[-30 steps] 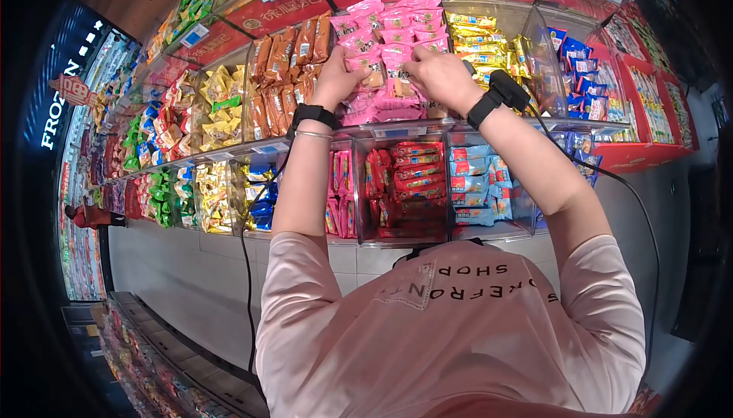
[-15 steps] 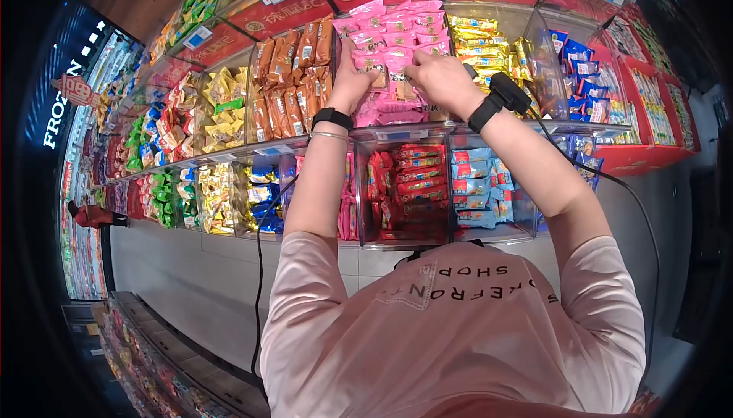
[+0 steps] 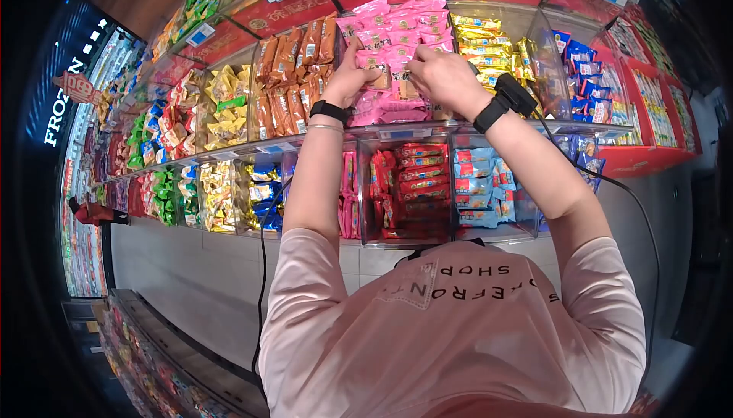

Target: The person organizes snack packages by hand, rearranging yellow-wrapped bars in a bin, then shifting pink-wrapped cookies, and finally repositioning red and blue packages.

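Pink wrapped snack packets (image 3: pixel 397 36) fill a clear bin in the middle of the display, lying in stacked rows. My left hand (image 3: pixel 351 82), with a black band on its wrist, rests at the left side of these packets. Its index finger points away from me and its thumb is spread to the right across a packet; the other fingers are partly hidden. On the right side of the same bin, my right hand (image 3: pixel 447 80) has its fingers curled down onto a pink packet (image 3: pixel 405 90). Its fingertips are partly hidden by the hand.
Brown packets (image 3: pixel 298 59) lie left of the pink ones, yellow packets (image 3: pixel 482 44) to the right. Below are bins of red packets (image 3: pixel 420 177) and light blue packets (image 3: pixel 475 181). Clear bin walls divide them. A black cable (image 3: pixel 634 196) hangs by my right arm. Another person (image 3: pixel 95 212) stands far left.
My right hand's fingers have shifted slightly over the pink packets, and my left hand has barely moved. The whole view has moved a little.
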The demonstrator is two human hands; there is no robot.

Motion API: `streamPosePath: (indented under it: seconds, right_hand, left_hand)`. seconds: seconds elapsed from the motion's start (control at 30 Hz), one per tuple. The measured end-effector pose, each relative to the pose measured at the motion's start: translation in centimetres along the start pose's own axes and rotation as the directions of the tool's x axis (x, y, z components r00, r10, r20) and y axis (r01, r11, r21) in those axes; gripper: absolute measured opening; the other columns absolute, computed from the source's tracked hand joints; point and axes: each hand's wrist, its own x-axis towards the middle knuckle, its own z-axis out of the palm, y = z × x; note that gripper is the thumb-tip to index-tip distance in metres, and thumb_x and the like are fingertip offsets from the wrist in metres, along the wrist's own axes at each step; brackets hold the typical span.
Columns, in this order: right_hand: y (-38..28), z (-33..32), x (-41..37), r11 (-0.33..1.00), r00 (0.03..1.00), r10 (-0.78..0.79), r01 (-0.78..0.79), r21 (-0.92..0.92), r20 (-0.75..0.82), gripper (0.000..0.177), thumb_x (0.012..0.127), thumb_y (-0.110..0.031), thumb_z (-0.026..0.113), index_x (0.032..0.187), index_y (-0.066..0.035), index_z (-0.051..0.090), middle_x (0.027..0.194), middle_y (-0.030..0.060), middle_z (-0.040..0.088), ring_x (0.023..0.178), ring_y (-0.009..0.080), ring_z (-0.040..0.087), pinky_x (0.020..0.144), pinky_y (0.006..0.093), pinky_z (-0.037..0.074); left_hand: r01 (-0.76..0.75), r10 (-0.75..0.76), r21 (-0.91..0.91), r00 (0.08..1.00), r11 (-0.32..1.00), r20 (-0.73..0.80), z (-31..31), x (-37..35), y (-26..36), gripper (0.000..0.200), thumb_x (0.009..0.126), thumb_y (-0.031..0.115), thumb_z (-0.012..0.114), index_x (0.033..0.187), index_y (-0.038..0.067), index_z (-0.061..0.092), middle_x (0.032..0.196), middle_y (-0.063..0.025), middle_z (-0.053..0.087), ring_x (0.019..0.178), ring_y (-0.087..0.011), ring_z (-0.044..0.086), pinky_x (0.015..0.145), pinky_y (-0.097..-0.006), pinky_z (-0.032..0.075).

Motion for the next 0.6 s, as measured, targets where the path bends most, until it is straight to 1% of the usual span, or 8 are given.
streamPosePath:
  seconds: [0.03,0.1,0.23,0.33,0.47,0.53,0.57,0.6]
  right_hand:
    - [-0.1,-0.2,-0.1,1.000,0.998,-0.001,0.002,0.021,-0.061,0.009,0.080,-0.015,0.058,0.081,-0.007,0.062,0.085,0.0128,0.058,0.071,0.0320,0.064,0.061,0.0436,0.052]
    - [-0.3,-0.8,-0.3,0.999,0.996,0.016,-0.013,0.045,-0.085,0.009,0.081,-0.015,0.058,0.082,-0.007,0.062,0.085,0.0122,0.058,0.071,0.0320,0.063,0.061,0.0436,0.052]
    - [-0.4,-1.6,-0.8,0.996,0.986,0.060,-0.048,0.077,-0.156,0.010,0.083,-0.017,0.059,0.085,-0.008,0.062,0.086,0.0103,0.058,0.071,0.0312,0.063,0.060,0.0430,0.051]
    - [-0.5,-2.0,-1.3,0.991,0.979,0.080,-0.058,0.117,-0.188,0.010,0.084,-0.017,0.061,0.089,-0.009,0.064,0.087,0.0089,0.058,0.071,0.0302,0.063,0.060,0.0423,0.051]
    - [-1.2,-2.9,-2.4,0.989,0.974,0.085,-0.056,0.138,-0.211,0.011,0.085,-0.018,0.065,0.093,-0.010,0.065,0.088,0.0063,0.059,0.072,0.0282,0.063,0.061,0.0412,0.050]
    - [-1.7,-3.1,-2.8,0.986,0.965,0.097,-0.059,0.157,-0.244,0.011,0.083,-0.017,0.066,0.092,-0.010,0.065,0.088,0.0059,0.059,0.071,0.0276,0.063,0.060,0.0399,0.051]
    - [-1.8,-2.9,-2.8,0.985,0.965,0.097,-0.058,0.161,-0.244,0.011,0.083,-0.017,0.066,0.092,-0.010,0.065,0.088,0.0059,0.059,0.071,0.0276,0.063,0.060,0.0399,0.051]
    - [-2.0,-2.5,-2.8,0.989,0.967,0.064,-0.029,0.143,-0.245,0.010,0.082,-0.015,0.065,0.091,-0.010,0.065,0.088,0.0056,0.059,0.071,0.0270,0.063,0.059,0.0387,0.051]
  left_hand:
    - [0.003,-0.003,-0.001,1.000,1.000,0.004,0.4,-0.5,0.3,0.097,0.078,-0.011,0.065,0.152,0.004,0.004,0.144,-0.0166,0.039,0.110,-0.0199,0.056,0.089,-0.0297,0.050]
    - [0.020,-0.022,-0.027,0.997,0.999,-0.074,1.3,-1.5,1.4,0.091,0.080,-0.009,0.067,0.151,0.003,0.011,0.135,-0.0142,0.047,0.112,-0.0198,0.056,0.093,-0.0312,0.048]
    - [-0.066,0.064,-0.012,0.994,0.998,-0.089,0.8,-0.9,0.7,0.096,0.079,-0.007,0.070,0.151,0.003,0.007,0.137,-0.0138,0.045,0.114,-0.0208,0.055,0.095,-0.0327,0.048]
    - [-0.085,0.082,-0.024,0.993,0.996,-0.085,0.7,-0.9,0.7,0.097,0.079,-0.005,0.072,0.151,0.002,0.006,0.138,-0.0136,0.043,0.115,-0.0213,0.055,0.096,-0.0331,0.048]
    - [-0.036,0.035,-0.010,0.993,0.999,-0.111,1.6,-1.2,0.7,0.097,0.079,-0.003,0.073,0.151,0.001,0.007,0.141,-0.0147,0.040,0.120,-0.0221,0.051,0.099,-0.0326,0.046]
    - [-0.181,0.233,0.287,0.960,0.941,-0.158,1.8,0.2,-1.9,0.098,0.079,-0.002,0.074,0.151,0.000,0.008,0.143,-0.0160,0.039,0.125,-0.0225,0.047,0.102,-0.0317,0.042]
    - [-0.178,0.231,0.288,0.960,0.941,-0.160,2.8,-0.3,-1.1,0.098,0.079,-0.002,0.074,0.151,0.000,0.008,0.143,-0.0160,0.039,0.125,-0.0225,0.047,0.102,-0.0317,0.042]
    - [-0.167,0.254,0.387,0.949,0.907,-0.186,3.8,-0.9,-0.3,0.096,0.079,-0.002,0.073,0.151,0.000,0.008,0.145,-0.0170,0.037,0.127,-0.0223,0.045,0.103,-0.0314,0.041]
